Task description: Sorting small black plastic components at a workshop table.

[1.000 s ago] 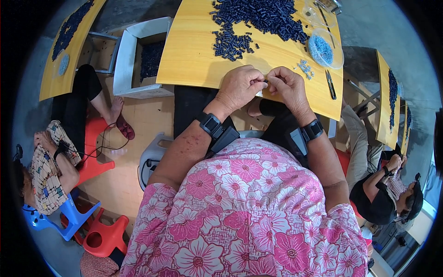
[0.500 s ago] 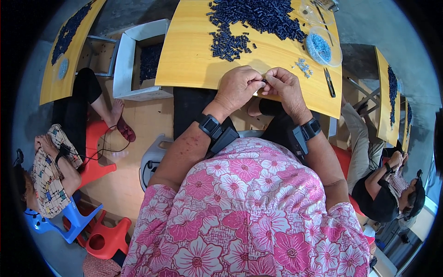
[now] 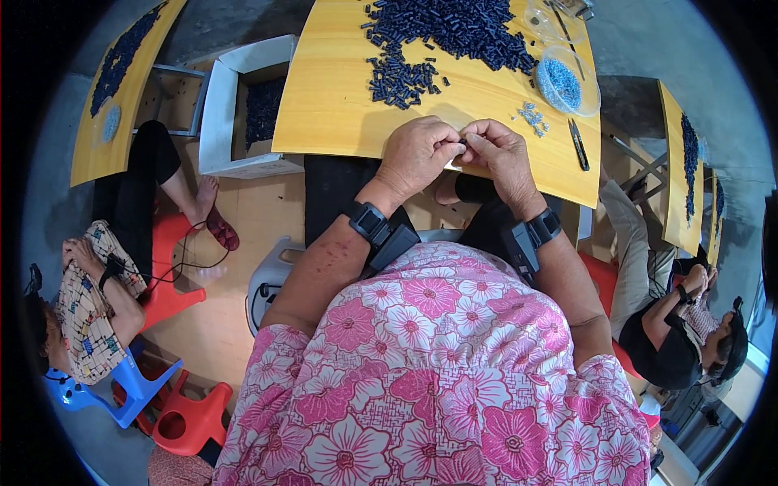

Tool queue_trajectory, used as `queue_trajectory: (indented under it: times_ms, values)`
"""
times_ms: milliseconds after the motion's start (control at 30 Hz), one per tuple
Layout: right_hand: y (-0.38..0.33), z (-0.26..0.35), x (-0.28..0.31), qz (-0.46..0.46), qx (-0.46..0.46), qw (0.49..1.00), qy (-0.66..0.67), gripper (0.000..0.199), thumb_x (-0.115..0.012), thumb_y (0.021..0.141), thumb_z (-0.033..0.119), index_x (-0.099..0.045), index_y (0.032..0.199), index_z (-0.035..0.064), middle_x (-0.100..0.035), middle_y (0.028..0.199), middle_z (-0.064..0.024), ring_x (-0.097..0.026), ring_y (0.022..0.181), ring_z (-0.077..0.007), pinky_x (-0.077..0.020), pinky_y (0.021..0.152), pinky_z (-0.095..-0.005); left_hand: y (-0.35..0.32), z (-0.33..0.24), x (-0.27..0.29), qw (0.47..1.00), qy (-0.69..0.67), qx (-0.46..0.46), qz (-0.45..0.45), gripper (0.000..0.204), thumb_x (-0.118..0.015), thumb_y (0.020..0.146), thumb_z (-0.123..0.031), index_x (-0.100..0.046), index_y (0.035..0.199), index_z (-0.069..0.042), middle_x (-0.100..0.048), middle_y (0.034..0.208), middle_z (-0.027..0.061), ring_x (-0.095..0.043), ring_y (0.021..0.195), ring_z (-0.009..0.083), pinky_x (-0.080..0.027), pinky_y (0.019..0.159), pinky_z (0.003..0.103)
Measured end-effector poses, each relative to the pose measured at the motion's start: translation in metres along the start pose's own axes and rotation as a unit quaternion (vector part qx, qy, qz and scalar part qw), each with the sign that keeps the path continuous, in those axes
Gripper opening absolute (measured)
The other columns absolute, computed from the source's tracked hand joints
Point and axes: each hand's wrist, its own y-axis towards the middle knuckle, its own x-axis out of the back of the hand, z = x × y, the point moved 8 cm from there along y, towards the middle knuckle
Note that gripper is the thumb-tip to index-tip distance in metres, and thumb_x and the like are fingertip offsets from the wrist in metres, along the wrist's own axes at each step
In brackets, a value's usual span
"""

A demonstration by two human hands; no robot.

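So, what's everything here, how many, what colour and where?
Main table: one, yellow, ahead
Small pieces: many, dark blue, heaped on table
Containers: at least two, clear, table's right
Bits: many, pale blue, in one and beside
Slim tool: one, black, table's right edge
Box: one, white, left of table
Side tables: at least two, yellow, both sides
Seats: several, red, blue, grey, both sides
Other people: at least two, varied clothing, both sides
Wrist devices: two, black, left and right
Shirt: one, pink and white, lower middle
Held piece: one, dark, table's near edge
Left hand: one, bare, pinching that piece
Right hand: one, bare, likewise pinching
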Motion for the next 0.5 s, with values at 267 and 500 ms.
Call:
queue_trajectory:
  times_ms: [267, 500]
  values:
    - [-0.003, -0.009, -0.002, -0.029, 0.021, 0.999, 0.026, 0.008, -0.063, 0.095, 0.008, -0.067, 0.098, 0.002, -0.069, 0.084, -0.0047, -0.066, 0.076, -0.012, -0.0555, 0.072, -0.0265, 0.0, -0.003, 0.002, 1.0, 0.015, -0.02, -0.013, 0.007, -0.073, 0.081, -0.012, -0.071, 0.081, -0.005, -0.064, 0.074, 0.007, -0.063, 0.069, 0.0221, -0.05, 0.063, 0.034]
    - [-0.005, -0.012, 0.0, -0.069, 0.062, 0.996, 0.001, 0.006, -0.063, 0.096, 0.005, -0.067, 0.097, 0.0013, -0.069, 0.085, -0.0042, -0.065, 0.077, -0.0105, -0.055, 0.07, -0.0255, -0.001, 0.007, -0.001, 1.0, -0.012, 0.017, -0.015, 0.011, -0.07, 0.08, -0.018, -0.07, 0.078, -0.007, -0.066, 0.078, 0.0086, -0.065, 0.077, 0.0292, -0.052, 0.069, 0.041]
